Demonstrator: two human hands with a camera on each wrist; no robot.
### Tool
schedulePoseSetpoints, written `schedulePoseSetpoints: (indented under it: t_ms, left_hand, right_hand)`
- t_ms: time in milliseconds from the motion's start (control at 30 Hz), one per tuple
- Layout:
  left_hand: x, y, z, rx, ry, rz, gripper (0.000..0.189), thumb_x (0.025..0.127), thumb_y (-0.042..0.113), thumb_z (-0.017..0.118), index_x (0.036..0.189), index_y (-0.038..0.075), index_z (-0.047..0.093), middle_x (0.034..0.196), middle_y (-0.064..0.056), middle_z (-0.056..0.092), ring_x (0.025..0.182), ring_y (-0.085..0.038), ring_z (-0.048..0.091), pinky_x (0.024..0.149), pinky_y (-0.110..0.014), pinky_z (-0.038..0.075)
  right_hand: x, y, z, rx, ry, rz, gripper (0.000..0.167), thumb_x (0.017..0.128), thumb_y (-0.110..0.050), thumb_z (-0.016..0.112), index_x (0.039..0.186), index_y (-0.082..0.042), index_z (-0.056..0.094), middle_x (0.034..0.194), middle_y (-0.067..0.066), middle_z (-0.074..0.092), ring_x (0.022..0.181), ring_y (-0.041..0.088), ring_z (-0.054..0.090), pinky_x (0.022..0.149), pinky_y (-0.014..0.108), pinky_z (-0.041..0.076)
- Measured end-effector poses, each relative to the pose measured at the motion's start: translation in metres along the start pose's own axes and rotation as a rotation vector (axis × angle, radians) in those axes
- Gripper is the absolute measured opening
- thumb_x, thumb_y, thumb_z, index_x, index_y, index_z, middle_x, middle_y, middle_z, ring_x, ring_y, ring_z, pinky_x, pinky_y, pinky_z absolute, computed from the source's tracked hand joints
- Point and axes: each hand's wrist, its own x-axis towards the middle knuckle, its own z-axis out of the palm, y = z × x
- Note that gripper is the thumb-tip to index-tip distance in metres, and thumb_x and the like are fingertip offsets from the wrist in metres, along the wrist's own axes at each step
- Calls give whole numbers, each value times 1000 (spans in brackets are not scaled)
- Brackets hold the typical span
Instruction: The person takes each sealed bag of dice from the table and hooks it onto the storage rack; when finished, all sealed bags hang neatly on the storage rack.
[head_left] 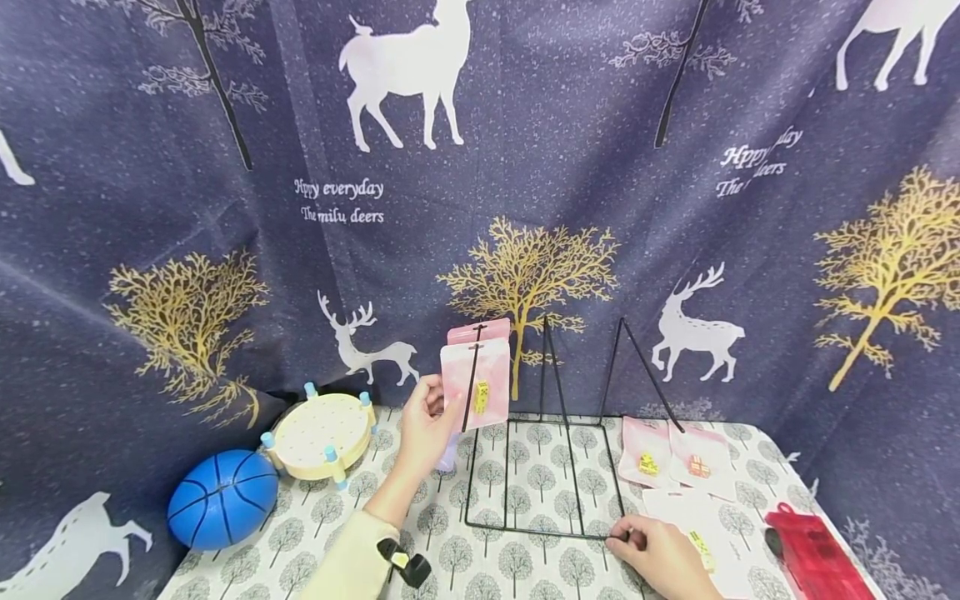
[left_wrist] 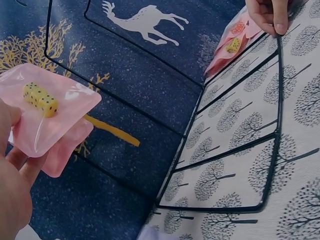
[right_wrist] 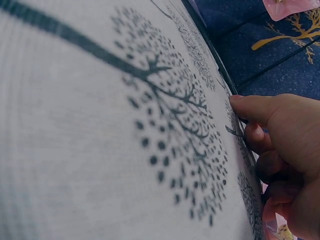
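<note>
Packet (head_left: 495,367) and rack (head_left: 540,532), a hand on each

Nearest, the right hand (head_left: 660,552) pinches the rack's front right base corner, thumb and finger nearly together on the wire. That grip seems worth firming downward: a frame this thin could skid or tip. A loose packet (head_left: 675,502) lies beside this hand and partly behind it, with a red item (head_left: 813,550) further right.

Over to the left sits a blue ball (head_left: 222,500), next to a round cream stand (head_left: 322,433). Right of the rack, towards the back, two flat packets (head_left: 712,446) lie on the tabletop (head_left: 450,550).

Raised above the base, the left hand (head_left: 429,429), fingers bent, holds the packet with yellow dice (head_left: 482,397) by its left side. The left prong (head_left: 471,387) appears to run through its top slot, and a pinker packet (head_left: 495,327) sits behind it. Best, I judge, to set the slot square to the wire, slide back gently without creasing the top, and let go only once the prong takes the weight. The middle prong (head_left: 557,367) and right prong (head_left: 648,367) carry no packet. Deer-print cloth (head_left: 420,225) hangs behind.
</note>
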Motion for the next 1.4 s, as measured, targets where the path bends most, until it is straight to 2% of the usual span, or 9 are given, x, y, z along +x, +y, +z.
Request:
schedulePoseSetpoints:
  t_ms: [200, 267, 333, 467, 567, 867, 1033, 1233, 1400]
  left_hand:
    - [7, 28, 5, 17, 13, 34, 20, 92, -11, 69, 110, -8, 59, 100, -22, 73, 81, -12, 67, 73, -22, 53]
    - [8, 32, 6, 22, 14, 39, 21, 93, -11, 69, 111, -8, 59, 101, -23, 73, 83, -15, 68, 75, -23, 54]
    - [12, 28, 8, 29, 16, 36, 22, 93, -10, 69, 112, -9, 58, 102, -23, 73, 85, -19, 69, 78, -25, 56]
    - [21, 6, 12, 47, 30, 10, 25, 93, -9, 70, 115, -9, 58, 103, -23, 73, 88, -28, 70, 82, -28, 57]
    - [25, -6, 14, 62, 44, 11, 26, 93, -8, 71, 117, -6, 59, 105, -21, 73, 90, -30, 70, 82, -28, 56]
    - [29, -10, 15, 58, 36, 10, 26, 95, 0, 73, 117, 2, 61, 103, -13, 75, 87, -22, 70, 82, -26, 55]
    - [29, -13, 14, 65, 29, 0, 27, 95, 0, 73, 119, 1, 61, 103, -14, 75, 88, -24, 71, 82, -28, 56]
    - [27, -23, 11, 53, 41, -19, 30, 94, 2, 76, 119, 2, 61, 105, -13, 74, 91, -23, 71, 82, -25, 55]
    - [24, -31, 5, 37, 48, -3, 32, 92, 0, 77, 119, -1, 60, 105, -17, 74, 93, -30, 71, 83, -26, 56]
  right_hand:
    - [0, -1, -1, 7, -8, 4, 14, 87, -43, 83, 84, -38, 70, 63, -18, 50, 54, 0, 44, 54, 24, 37]
    - [0, -1, -1, 4, -8, 1, 14, 87, -42, 83, 84, -38, 70, 63, -18, 50, 55, 0, 44, 54, 24, 37]
    - [0, -1, -1, 0, -8, -1, 14, 87, -42, 83, 84, -38, 70, 63, -18, 50, 55, 0, 44, 54, 24, 37]
    - [0, -2, -2, 1, -16, 3, 15, 87, -43, 83, 83, -38, 70, 62, -18, 50, 54, 0, 44, 55, 24, 37]
    - [0, -2, -2, 6, -23, 8, 14, 87, -43, 83, 84, -37, 70, 62, -18, 50, 54, 1, 44, 55, 24, 37]
    - [0, -2, -1, 4, -12, 11, 15, 87, -42, 83, 83, -38, 70, 62, -17, 49, 54, 1, 43, 54, 24, 37]
    - [0, -3, -2, 5, -15, 15, 14, 87, -41, 83, 83, -37, 70, 62, -17, 49, 54, 1, 43, 54, 24, 37]
    - [0, -4, -2, 4, -16, 14, 15, 87, -41, 83, 83, -37, 70, 62, -17, 49, 54, 1, 43, 54, 24, 37]
    - [0, -3, -2, -5, -14, 14, 15, 87, -42, 83, 82, -38, 69, 62, -17, 49, 54, 0, 43, 54, 24, 37]
